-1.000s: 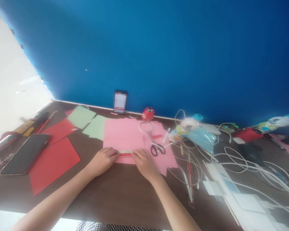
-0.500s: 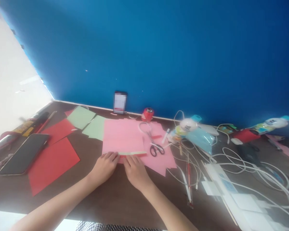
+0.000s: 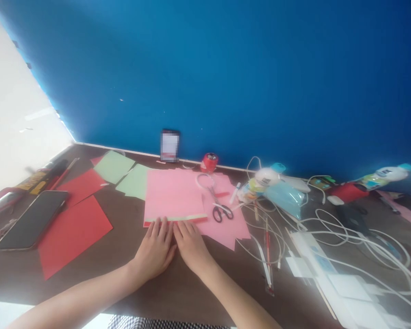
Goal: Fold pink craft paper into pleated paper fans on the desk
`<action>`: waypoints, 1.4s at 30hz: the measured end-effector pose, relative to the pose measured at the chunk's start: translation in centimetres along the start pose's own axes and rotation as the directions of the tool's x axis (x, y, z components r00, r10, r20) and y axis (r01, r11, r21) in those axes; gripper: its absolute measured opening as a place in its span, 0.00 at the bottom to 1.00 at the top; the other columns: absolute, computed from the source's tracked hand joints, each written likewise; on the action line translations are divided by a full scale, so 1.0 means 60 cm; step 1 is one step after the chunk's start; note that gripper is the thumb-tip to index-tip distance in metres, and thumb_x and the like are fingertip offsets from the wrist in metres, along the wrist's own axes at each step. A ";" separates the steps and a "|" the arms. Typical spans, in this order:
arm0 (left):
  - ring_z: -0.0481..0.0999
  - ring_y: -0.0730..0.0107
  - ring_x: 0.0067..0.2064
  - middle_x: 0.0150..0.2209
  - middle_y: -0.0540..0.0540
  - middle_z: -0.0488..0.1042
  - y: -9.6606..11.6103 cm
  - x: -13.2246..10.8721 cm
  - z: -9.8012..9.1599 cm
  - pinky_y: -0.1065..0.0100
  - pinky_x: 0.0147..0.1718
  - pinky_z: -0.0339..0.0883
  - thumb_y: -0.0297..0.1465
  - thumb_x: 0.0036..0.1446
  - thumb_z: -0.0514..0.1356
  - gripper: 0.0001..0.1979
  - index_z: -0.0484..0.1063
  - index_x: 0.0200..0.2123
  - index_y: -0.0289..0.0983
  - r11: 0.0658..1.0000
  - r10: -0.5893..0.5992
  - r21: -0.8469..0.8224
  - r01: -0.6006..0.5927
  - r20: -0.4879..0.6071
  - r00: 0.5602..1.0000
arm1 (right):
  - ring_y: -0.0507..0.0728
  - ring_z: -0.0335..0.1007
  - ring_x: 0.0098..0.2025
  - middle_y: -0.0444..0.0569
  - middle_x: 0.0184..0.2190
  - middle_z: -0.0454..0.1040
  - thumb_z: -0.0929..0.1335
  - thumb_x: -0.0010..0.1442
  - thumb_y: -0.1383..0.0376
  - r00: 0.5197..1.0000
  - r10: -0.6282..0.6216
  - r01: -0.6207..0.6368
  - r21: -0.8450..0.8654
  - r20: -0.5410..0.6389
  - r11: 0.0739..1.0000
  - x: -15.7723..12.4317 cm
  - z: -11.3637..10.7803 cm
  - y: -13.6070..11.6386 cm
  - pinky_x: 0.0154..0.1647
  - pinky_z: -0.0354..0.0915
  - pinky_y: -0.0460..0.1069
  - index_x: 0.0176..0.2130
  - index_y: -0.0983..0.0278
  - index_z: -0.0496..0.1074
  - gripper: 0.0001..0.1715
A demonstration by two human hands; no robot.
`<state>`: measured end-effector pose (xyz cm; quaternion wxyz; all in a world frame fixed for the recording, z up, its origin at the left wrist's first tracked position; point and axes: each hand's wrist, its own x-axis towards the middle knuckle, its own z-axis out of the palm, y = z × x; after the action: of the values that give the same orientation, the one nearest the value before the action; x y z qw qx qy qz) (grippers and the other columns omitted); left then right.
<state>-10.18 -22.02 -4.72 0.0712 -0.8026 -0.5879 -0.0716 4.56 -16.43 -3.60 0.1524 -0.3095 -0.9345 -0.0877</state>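
My left hand and my right hand lie side by side, flat on the dark table, fingers stretched out and touching at the thumbs. Their fingertips rest at the near edge of a pink paper sheet. Along that edge runs a thin pale strip over a red strip. Neither hand holds anything. Black-handled scissors lie on more pink paper just right of my right hand.
Red sheets and pale green sheets lie to the left, with a dark phone. A small upright phone and a red tape roll stand by the blue wall. White cables, bottles and chargers crowd the right side.
Both hands slid together toward the middle of the strip and flattened out; before, they were apart, pressing the strip's two ends. The strip now lies free along the pink sheet's edge.
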 end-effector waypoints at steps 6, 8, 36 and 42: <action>0.51 0.47 0.62 0.58 0.35 0.60 -0.003 -0.001 -0.001 0.46 0.55 0.51 0.35 0.59 0.47 0.23 0.60 0.56 0.34 0.998 0.011 -0.054 -0.011 -0.010 1.000 | 0.59 0.63 0.44 0.56 0.41 0.69 0.59 0.57 0.77 0.998 0.058 -0.057 0.062 -0.022 0.996 -0.001 -0.005 -0.001 0.46 0.61 0.55 0.46 0.69 0.66 0.17; 0.53 0.47 0.61 0.58 0.35 0.60 -0.003 -0.001 -0.001 0.48 0.55 0.51 0.37 0.59 0.47 0.24 0.59 0.57 0.33 0.999 -0.002 -0.053 0.001 -0.022 1.000 | 0.61 0.62 0.44 0.58 0.40 0.69 0.59 0.58 0.76 0.992 0.117 -0.116 0.028 -0.042 0.993 -0.001 -0.011 -0.002 0.46 0.61 0.56 0.44 0.70 0.67 0.15; 0.55 0.44 0.59 0.59 0.33 0.58 -0.002 -0.004 0.005 0.45 0.54 0.50 0.39 0.59 0.46 0.27 0.56 0.59 0.33 0.999 -0.039 -0.007 0.039 -0.055 0.998 | 0.66 0.62 0.48 0.63 0.45 0.68 0.61 0.58 0.67 0.971 0.240 -0.240 -0.024 -0.006 0.971 -0.019 -0.018 -0.012 0.48 0.59 0.61 0.47 0.71 0.66 0.18; 0.56 0.43 0.59 0.59 0.34 0.58 -0.002 -0.003 -0.005 0.41 0.52 0.49 0.38 0.59 0.46 0.26 0.57 0.58 0.35 0.998 -0.055 0.028 0.055 -0.027 0.998 | 0.64 0.63 0.47 0.64 0.46 0.68 0.60 0.59 0.67 0.961 0.271 -0.273 -0.033 -0.053 0.961 -0.019 -0.023 -0.004 0.48 0.60 0.60 0.44 0.72 0.68 0.16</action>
<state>-10.35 -22.19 -4.48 0.0883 -0.7840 -0.6098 -0.0754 5.61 -17.60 -2.75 0.1793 -0.4357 -0.8772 -0.0921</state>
